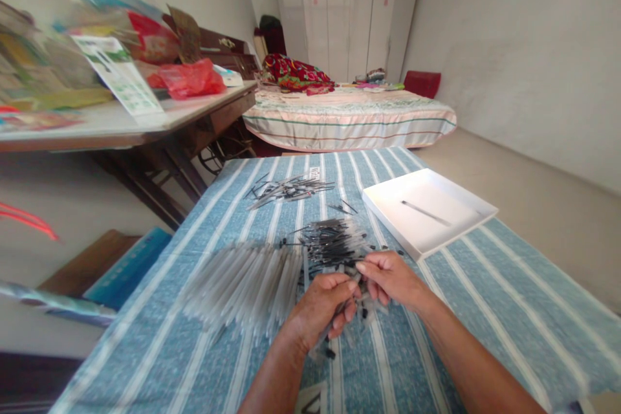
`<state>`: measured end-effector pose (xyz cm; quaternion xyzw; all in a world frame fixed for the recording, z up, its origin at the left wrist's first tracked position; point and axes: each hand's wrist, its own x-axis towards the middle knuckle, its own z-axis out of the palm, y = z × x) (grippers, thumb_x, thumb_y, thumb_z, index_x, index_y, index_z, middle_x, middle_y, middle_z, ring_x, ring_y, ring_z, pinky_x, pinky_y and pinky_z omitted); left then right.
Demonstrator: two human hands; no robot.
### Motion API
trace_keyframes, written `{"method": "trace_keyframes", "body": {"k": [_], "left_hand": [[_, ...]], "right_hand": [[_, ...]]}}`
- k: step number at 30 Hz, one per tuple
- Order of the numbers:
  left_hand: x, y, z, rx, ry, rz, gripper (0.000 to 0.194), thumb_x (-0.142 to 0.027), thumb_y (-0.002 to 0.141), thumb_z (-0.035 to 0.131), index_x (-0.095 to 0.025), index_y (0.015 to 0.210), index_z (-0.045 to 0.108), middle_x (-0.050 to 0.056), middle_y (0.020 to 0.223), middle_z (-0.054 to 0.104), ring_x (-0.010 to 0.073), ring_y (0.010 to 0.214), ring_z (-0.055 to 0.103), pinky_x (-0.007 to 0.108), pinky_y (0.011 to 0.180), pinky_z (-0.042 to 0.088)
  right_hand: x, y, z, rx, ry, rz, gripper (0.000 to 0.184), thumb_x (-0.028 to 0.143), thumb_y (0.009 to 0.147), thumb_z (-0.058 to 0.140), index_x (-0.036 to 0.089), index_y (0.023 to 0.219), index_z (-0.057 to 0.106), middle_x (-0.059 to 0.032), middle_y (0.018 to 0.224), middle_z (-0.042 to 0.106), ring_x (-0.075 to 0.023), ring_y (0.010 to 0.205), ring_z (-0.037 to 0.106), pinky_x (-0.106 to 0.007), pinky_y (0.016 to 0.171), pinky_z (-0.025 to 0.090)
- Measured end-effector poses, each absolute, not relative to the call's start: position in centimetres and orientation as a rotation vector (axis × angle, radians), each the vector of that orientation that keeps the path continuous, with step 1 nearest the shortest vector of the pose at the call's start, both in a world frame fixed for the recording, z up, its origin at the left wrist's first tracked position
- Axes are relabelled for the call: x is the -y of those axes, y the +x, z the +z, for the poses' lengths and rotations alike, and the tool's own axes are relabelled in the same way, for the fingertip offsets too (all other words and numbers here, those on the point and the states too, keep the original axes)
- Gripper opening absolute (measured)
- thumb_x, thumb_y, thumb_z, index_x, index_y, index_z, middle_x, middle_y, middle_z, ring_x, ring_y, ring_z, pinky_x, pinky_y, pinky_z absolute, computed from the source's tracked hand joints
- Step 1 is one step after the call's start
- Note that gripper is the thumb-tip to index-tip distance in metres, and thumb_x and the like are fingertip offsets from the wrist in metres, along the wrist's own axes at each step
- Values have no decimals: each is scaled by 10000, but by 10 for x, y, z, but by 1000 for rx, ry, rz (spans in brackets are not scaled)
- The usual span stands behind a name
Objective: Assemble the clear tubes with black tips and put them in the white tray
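My left hand (326,304) is closed around a translucent pen barrel (323,338) that slants up toward the other hand. Close beside it, my right hand (391,277) pinches at the barrel's upper end, where a small dark part shows; the fingers hide most of it. Left of my hands lies a wide pile of frosted pen barrels (247,284). Just beyond them sits a heap of dark pen refills (332,239). Small black pen caps or plugs and clear pieces lie scattered beneath and around my fingers.
A shallow white box (466,220) at the right holds one pen (425,213). Farther back lies a loose bunch of thin dark pen parts (294,189). All rest on a blue striped cloth (179,343). A cluttered desk (194,113) stands left, a bed (354,119) behind.
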<state>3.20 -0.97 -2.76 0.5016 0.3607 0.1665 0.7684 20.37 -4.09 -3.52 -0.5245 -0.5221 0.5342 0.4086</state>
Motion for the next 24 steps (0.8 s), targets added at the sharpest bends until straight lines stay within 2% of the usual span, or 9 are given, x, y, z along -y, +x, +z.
{"method": "trace_keyframes", "body": {"k": [5, 8, 10, 17, 21, 24], "left_hand": [[9, 32, -28, -781, 1097, 347, 280, -413, 733, 563, -134, 719, 544, -44, 454, 514, 36, 259, 324, 153, 260, 241], [9, 32, -29, -784, 1093, 353, 266, -399, 742, 554, -134, 727, 542, -47, 450, 508, 32, 258, 312, 150, 261, 244], [9, 32, -30, -782, 1095, 349, 258, -389, 748, 544, -132, 731, 544, -45, 449, 508, 34, 261, 311, 150, 260, 241], [10, 32, -28, -790, 1103, 345, 265, -396, 745, 547, -133, 716, 546, -42, 457, 516, 34, 265, 320, 150, 264, 223], [11, 32, -27, -777, 1110, 336, 250, -379, 756, 537, -132, 721, 549, -38, 459, 519, 37, 268, 321, 153, 261, 228], [10, 32, -28, -786, 1105, 342, 257, -387, 753, 544, -132, 720, 549, -39, 456, 519, 37, 267, 318, 156, 264, 232]], "right_hand": [[40, 206, -36, 1283, -1189, 1475, 337, 477, 750, 584, 156, 847, 550, 33, 565, 618, -62, 375, 519, -153, 363, 376], [39, 206, -37, 1278, -1299, 1418, 374, 512, 775, 531, 153, 671, 511, 43, 469, 571, -50, 313, 466, -137, 309, 320], [39, 206, -38, 1270, -1329, 1397, 392, 512, 777, 524, 156, 620, 482, 47, 436, 554, -42, 285, 435, -132, 292, 290], [41, 209, -33, 1200, -1128, 1540, 289, 421, 739, 607, 148, 801, 535, 16, 576, 637, -82, 395, 558, -169, 379, 405], [41, 210, -31, 1207, -1061, 1569, 274, 378, 728, 632, 144, 837, 541, 7, 608, 649, -82, 420, 567, -178, 412, 431], [40, 207, -31, 1230, -1090, 1559, 295, 415, 745, 612, 138, 829, 556, 10, 590, 639, -69, 392, 540, -164, 384, 406]]}}
